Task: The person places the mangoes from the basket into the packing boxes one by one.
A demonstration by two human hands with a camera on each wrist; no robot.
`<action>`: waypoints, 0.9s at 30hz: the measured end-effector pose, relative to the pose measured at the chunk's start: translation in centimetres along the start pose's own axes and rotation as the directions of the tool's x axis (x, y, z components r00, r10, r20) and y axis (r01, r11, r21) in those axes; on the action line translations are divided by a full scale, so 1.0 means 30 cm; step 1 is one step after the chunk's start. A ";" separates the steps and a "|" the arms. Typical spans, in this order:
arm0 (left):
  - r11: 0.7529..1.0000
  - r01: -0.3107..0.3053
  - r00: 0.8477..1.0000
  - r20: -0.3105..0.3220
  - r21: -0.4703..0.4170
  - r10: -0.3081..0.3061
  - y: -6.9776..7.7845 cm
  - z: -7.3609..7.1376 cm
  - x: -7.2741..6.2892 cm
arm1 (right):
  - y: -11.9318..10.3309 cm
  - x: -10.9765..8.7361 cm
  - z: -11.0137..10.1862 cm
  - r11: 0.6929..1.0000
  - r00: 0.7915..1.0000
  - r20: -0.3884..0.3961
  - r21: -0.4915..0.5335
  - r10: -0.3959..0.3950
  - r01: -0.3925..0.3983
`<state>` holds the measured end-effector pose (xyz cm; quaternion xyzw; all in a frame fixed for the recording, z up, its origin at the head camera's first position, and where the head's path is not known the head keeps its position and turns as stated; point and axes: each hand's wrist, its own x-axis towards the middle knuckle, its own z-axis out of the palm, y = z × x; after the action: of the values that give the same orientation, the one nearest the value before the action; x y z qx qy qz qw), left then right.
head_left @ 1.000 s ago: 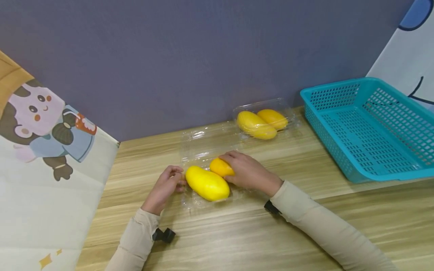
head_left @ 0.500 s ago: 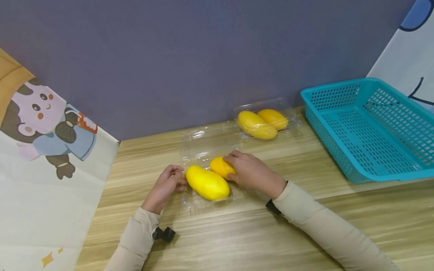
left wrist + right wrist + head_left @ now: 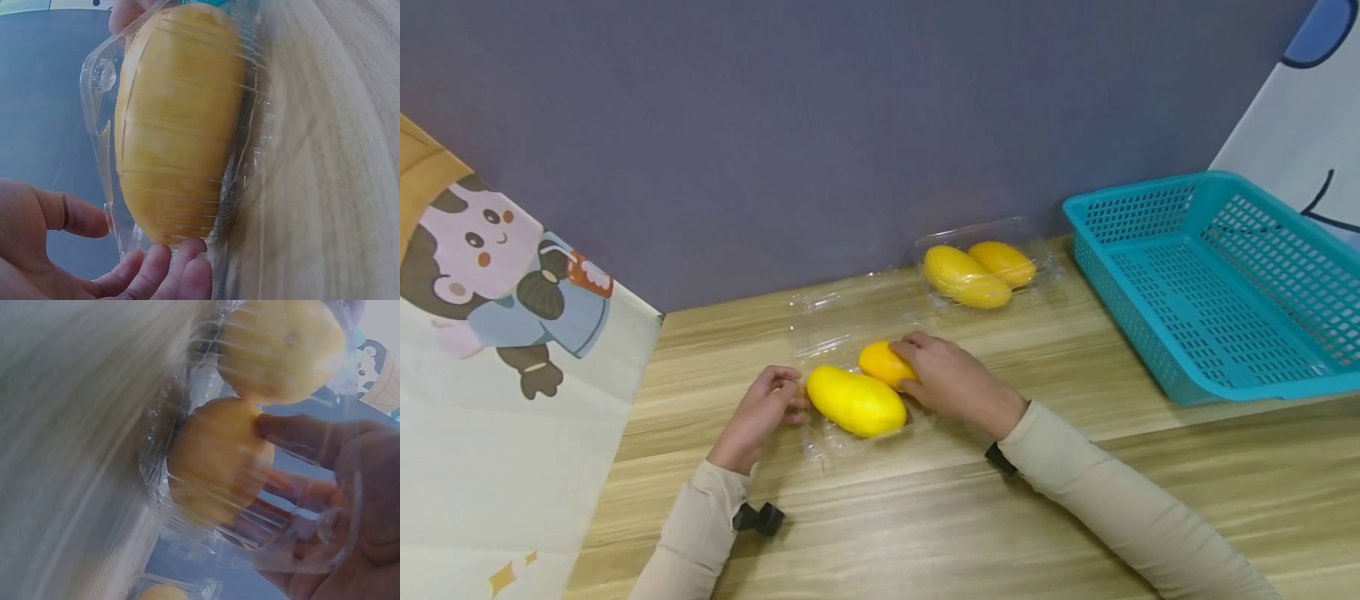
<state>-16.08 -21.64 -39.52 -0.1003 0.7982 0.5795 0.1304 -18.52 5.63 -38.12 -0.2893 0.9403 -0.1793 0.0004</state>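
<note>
Just left of centre in the head view lies a clear plastic clamshell box (image 3: 831,435) with its lid (image 3: 842,321) folded back toward the wall. A large bright-yellow mango (image 3: 856,402) sits along its front left side. Beside it is a smaller orange-yellow mango (image 3: 882,364), which my right hand (image 3: 951,379) grips from the right, thumb near the larger mango and fingers round the far side. At the box's left end is my left hand (image 3: 767,408); in the left wrist view its relaxed fingers (image 3: 150,269) touch the end wall and its thumb is at the rim.
Behind, against the grey wall, another clear clamshell box (image 3: 1052,267) holds two mangoes (image 3: 966,279). A teal perforated basket (image 3: 1202,383) stands at the right on the wood-grain table (image 3: 925,525). A cartoon-printed panel borders the left side.
The open clamshell and its two mangoes have shifted slightly left and toward the wall. Both hands moved slightly left with them; the right hand keeps its grip on the smaller mango.
</note>
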 end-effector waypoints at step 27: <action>0.996 0.061 0.998 -0.021 -0.066 -0.063 0.032 -0.096 0.157 | 0.106 0.125 -0.059 0.986 0.993 -0.100 0.156 0.068 -0.052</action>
<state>-21.10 -24.12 -39.35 -0.1357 0.7768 0.5998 0.1358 -23.56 6.64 -37.15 -0.2500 0.9308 -0.2657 -0.0212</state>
